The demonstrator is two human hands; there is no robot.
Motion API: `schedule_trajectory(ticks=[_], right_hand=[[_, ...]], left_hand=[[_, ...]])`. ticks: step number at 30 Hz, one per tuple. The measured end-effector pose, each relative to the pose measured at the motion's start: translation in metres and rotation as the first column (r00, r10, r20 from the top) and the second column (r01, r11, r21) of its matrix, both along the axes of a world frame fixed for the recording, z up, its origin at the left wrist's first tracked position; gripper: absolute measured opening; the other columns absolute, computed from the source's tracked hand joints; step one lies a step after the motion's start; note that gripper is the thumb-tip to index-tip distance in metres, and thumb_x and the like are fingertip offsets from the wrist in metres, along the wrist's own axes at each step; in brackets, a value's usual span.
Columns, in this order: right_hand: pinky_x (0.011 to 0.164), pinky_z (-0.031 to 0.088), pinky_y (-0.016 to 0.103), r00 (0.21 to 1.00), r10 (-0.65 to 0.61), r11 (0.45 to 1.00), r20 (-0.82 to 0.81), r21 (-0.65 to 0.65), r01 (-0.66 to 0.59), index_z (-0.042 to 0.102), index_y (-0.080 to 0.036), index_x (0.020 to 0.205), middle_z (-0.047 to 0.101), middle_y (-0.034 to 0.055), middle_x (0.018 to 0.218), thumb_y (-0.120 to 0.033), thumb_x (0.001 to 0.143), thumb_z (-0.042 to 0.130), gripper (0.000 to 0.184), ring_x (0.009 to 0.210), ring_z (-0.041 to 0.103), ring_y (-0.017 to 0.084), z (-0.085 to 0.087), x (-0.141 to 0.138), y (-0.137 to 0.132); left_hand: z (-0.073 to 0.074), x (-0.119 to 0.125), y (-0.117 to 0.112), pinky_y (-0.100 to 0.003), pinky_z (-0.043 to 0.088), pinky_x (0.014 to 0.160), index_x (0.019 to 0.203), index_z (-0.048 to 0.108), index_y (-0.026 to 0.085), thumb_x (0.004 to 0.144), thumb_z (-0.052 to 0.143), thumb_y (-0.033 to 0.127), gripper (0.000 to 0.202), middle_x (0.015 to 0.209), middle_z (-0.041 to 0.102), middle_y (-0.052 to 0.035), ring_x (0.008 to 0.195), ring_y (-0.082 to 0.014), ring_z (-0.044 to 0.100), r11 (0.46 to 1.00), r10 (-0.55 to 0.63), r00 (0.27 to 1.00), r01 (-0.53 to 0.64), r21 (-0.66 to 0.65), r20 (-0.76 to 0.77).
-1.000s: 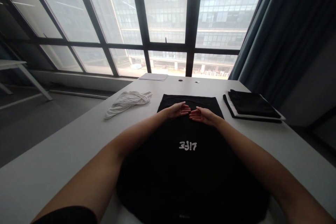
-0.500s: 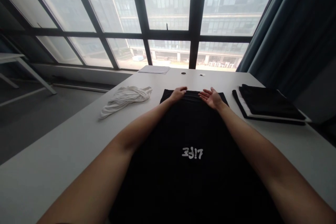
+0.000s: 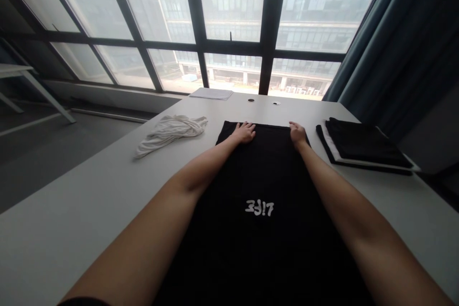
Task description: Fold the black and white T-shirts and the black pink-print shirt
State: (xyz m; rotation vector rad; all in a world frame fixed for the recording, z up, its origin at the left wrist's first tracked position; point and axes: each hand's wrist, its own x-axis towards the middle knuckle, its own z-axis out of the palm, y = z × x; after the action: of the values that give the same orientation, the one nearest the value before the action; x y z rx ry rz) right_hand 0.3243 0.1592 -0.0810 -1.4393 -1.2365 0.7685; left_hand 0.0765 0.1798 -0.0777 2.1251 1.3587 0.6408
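Note:
A black garment (image 3: 267, 167), probably a T-shirt, lies spread on the white table, its white "LIFE" print upside down to me. My left hand (image 3: 244, 132) rests flat on it near the far edge, fingers spread. At the far right corner, my right hand (image 3: 297, 134) is closed on the cloth, the fingers bent around the edge. The near part of the garment runs out of view at the bottom of the picture.
Crumpled white cloth (image 3: 172, 133) lies left of the garment. On the right is a stack of folded black and white clothes (image 3: 366, 146). Papers (image 3: 211, 93) and two cable holes are at the far end of the white table (image 3: 107, 191). A blue curtain (image 3: 380, 33) hangs at right.
My right hand has turned from palm-up and open to closed on the far right corner. My left hand has gone from gripping the far edge to lying flat. The far edge looks smoother.

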Motion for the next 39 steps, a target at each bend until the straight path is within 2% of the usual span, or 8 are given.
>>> schedule_trajectory(ticks=[6,12,16,24,27,31,34,39], right_hand=[[0.124,0.006,0.042,0.874,0.227,0.974,0.430,-0.106,-0.201,0.062,-0.020,0.132,0.046,0.0080,0.154,-0.027,0.087,0.060,0.045,0.148,0.029,0.023,-0.020,-0.022,-0.002],[0.119,0.002,0.060,0.761,0.098,0.981,0.641,-0.190,0.034,0.045,-0.005,0.143,0.025,0.0253,0.161,-0.033,0.097,0.046,0.053,0.152,0.014,0.034,-0.013,0.047,-0.010],[0.120,0.002,0.056,0.687,0.046,0.992,0.725,-0.113,0.052,0.043,-0.005,0.144,0.023,0.0237,0.162,-0.029,0.100,0.037,0.050,0.152,0.012,0.031,-0.010,0.036,-0.024],[0.121,0.008,0.054,0.537,0.358,0.908,0.764,-0.151,-0.391,0.036,-0.016,0.153,0.022,0.0149,0.164,-0.036,0.102,0.036,0.055,0.153,0.013,0.027,-0.009,-0.056,-0.106],[0.121,0.007,0.056,0.461,0.432,0.871,0.775,-0.228,-0.435,0.033,-0.018,0.155,0.022,0.0136,0.165,-0.041,0.102,0.037,0.058,0.153,0.013,0.027,-0.010,-0.050,-0.135],[0.119,0.007,0.059,0.486,0.340,0.934,0.805,-0.231,-0.271,0.033,-0.016,0.155,0.021,0.0164,0.164,-0.042,0.103,0.037,0.058,0.153,0.013,0.029,-0.003,-0.020,-0.157],[0.120,0.008,0.058,0.507,0.260,0.959,0.821,-0.157,-0.237,0.036,-0.013,0.153,0.024,0.0176,0.163,-0.036,0.103,0.037,0.055,0.153,0.015,0.029,0.004,-0.013,-0.179],[0.122,0.012,0.052,0.508,0.321,0.894,0.799,-0.080,-0.440,0.036,-0.016,0.154,0.028,0.0131,0.163,-0.034,0.102,0.036,0.055,0.152,0.017,0.024,0.004,-0.037,-0.251]], left_hand=[[-0.013,0.052,-0.010,-0.048,-0.005,0.122,0.131,0.061,0.028,0.091,0.059,0.034,0.040,0.158,0.040,-0.0019,0.152,-0.0260,0.019,0.994,-0.109,0.994,0.109,0.008,-0.002],[0.006,-0.036,0.005,-0.056,-0.002,0.120,0.129,0.060,0.017,0.093,0.059,0.038,0.042,0.161,0.031,-0.0156,0.153,-0.0356,0.008,0.995,0.095,0.995,-0.095,0.003,-0.015],[0.014,-0.049,-0.009,-0.055,-0.001,0.121,0.128,0.060,0.017,0.091,0.062,0.039,0.043,0.160,0.032,-0.0163,0.153,-0.0342,0.008,0.995,0.098,0.995,-0.098,0.028,-0.001],[-0.010,-0.007,-0.116,-0.047,-0.009,0.121,0.138,0.057,0.031,0.089,0.066,0.044,0.051,0.161,0.033,-0.0055,0.153,-0.0280,0.014,0.946,-0.321,0.946,0.322,0.042,-0.041],[-0.008,-0.022,-0.140,-0.050,-0.011,0.119,0.142,0.053,0.032,0.089,0.065,0.048,0.056,0.163,0.028,-0.0053,0.154,-0.0287,0.009,0.955,-0.297,0.953,0.297,-0.012,-0.055],[0.008,-0.038,-0.171,-0.056,-0.017,0.116,0.147,0.047,0.030,0.091,0.059,0.055,0.062,0.164,0.023,-0.0094,0.154,-0.0314,0.005,0.985,-0.175,0.974,0.173,-0.025,-0.147],[0.015,-0.032,-0.213,-0.060,-0.019,0.114,0.154,0.036,0.031,0.095,0.051,0.061,0.068,0.164,0.021,-0.0090,0.154,-0.0323,0.004,0.959,-0.273,0.927,0.283,0.003,-0.258],[0.013,-0.014,-0.280,-0.058,-0.008,0.119,0.159,0.024,0.032,0.096,0.050,0.060,0.073,0.165,0.016,-0.0083,0.154,-0.0304,0.009,0.845,-0.488,0.798,0.533,0.036,-0.354]])
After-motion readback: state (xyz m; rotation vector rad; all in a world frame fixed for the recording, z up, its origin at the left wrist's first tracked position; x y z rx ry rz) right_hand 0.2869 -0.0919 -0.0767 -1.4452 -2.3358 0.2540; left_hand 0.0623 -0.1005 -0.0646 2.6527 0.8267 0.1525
